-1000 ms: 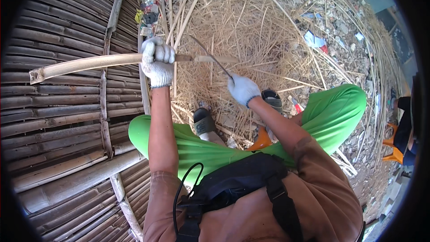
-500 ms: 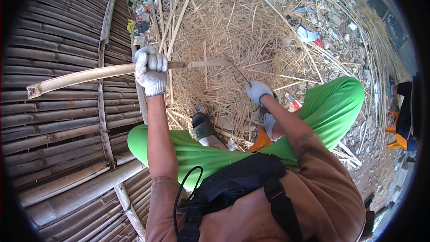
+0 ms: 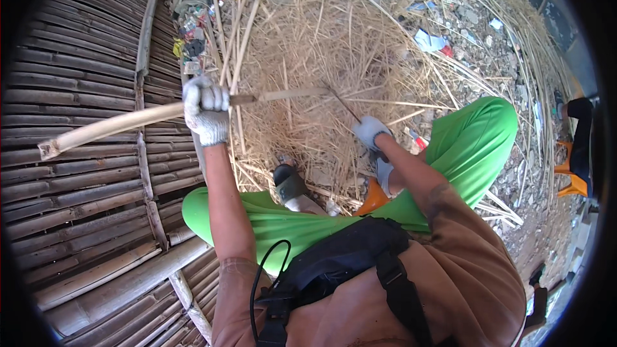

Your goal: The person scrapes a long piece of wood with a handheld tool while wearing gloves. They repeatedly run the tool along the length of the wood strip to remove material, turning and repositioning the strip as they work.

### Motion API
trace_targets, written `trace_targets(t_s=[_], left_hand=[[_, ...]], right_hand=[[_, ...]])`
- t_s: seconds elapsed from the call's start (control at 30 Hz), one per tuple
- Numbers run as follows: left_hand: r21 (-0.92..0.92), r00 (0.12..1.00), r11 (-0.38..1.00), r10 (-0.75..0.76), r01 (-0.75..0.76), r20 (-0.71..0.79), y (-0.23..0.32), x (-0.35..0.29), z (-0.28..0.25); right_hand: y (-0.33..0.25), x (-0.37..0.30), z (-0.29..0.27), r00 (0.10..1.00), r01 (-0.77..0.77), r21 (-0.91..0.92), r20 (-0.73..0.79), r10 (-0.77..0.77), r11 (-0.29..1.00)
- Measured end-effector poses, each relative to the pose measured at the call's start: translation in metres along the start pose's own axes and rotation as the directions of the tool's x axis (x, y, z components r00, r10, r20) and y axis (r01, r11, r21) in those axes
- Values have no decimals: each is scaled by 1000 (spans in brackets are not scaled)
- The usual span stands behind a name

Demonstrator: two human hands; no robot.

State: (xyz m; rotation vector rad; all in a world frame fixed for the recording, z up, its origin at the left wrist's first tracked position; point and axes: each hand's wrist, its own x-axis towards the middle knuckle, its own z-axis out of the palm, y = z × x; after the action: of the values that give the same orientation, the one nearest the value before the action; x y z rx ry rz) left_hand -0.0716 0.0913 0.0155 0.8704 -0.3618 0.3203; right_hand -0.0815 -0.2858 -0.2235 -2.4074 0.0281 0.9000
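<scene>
lying inside left fingers (image 3: 212, 97): bamboo (image 3: 116, 125)

Parts lost to me
The left hand (image 3: 206, 108) hides a stretch of the bamboo strip (image 3: 116, 127), the right hand (image 3: 371, 132) the near end of the thin tool (image 3: 345, 104). Green trousers (image 3: 302, 226) cover part of the orange stool (image 3: 373, 199); my view's edge crops another person (image 3: 580, 128); I cannot identify the small litter (image 3: 193, 33).

It's an outdoor yard — bamboo slats (image 3: 77, 76), rubbly ground (image 3: 472, 16).
</scene>
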Motion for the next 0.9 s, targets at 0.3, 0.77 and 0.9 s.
trace_targets(t_s=[0.3,0.77,0.9], left_hand=[[153,828,984,162,-93,-537,-1,-7,-8],[329,470,940,333,-93,-817,-19,-11,35],[294,496,944,327,-147,-804,-13,-9,36]], right_hand=[[-144,-90,3,963,270,166,-41,-267,949],[-75,-59,49,981,115,97,-166,-98,989],[-164,-102,33,953,298,231,-129,-275,926]])
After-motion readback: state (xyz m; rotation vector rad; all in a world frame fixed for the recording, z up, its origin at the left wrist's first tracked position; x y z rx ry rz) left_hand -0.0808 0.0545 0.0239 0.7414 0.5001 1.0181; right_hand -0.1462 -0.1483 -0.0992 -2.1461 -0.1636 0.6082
